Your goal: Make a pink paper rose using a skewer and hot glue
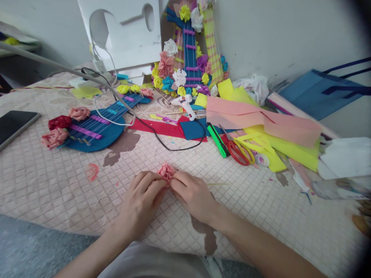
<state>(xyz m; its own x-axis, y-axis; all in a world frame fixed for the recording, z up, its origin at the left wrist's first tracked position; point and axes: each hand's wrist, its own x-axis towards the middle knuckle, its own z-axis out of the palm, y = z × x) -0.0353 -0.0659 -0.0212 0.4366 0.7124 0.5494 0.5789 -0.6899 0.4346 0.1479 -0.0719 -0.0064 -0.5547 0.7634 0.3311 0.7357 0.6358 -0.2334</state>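
Note:
A small pink fabric or paper flower point(166, 172) sits between my two hands, low over the quilted tablecloth. My left hand point(145, 193) pinches its left side with fingers closed. On the other side my right hand point(191, 193) is closed on its lower right edge. The fingers hide the flower's underside. A thin yellowish stick point(218, 183) lies just right of my right hand. Farther left rests a blue toy guitar point(107, 135) with purple strips, strings and pink and red flowers on its lower end.
A white glue gun point(185, 105) with a black cord stands ahead. Right of it are a green box cutter point(218, 139), red scissors point(238, 150), and pink point(234, 112) and yellow sheets. Decorated guitars point(189, 54) lean on the wall. A phone point(17, 125) lies at left.

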